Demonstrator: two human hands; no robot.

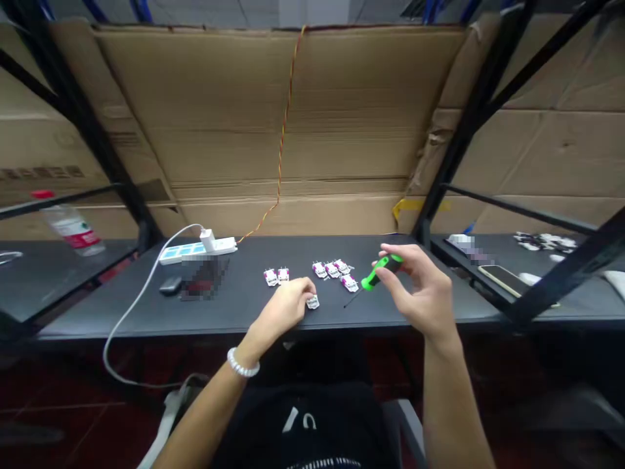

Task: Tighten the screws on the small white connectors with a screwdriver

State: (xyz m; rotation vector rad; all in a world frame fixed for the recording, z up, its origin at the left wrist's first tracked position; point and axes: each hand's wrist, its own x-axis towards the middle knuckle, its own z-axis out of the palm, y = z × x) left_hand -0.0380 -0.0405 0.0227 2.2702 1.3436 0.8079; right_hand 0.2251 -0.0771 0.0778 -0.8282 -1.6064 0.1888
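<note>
Watching below centre, I see left hand pinching a part, probably light, best edge-held; right hand grips screwdriver.

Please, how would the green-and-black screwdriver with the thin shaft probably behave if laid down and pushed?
The green-and-black screwdriver would probably stay stiff, since its thin shaft looks straight. Its rounded-looking handle may let it roll on the flat dark tabletop.
</note>
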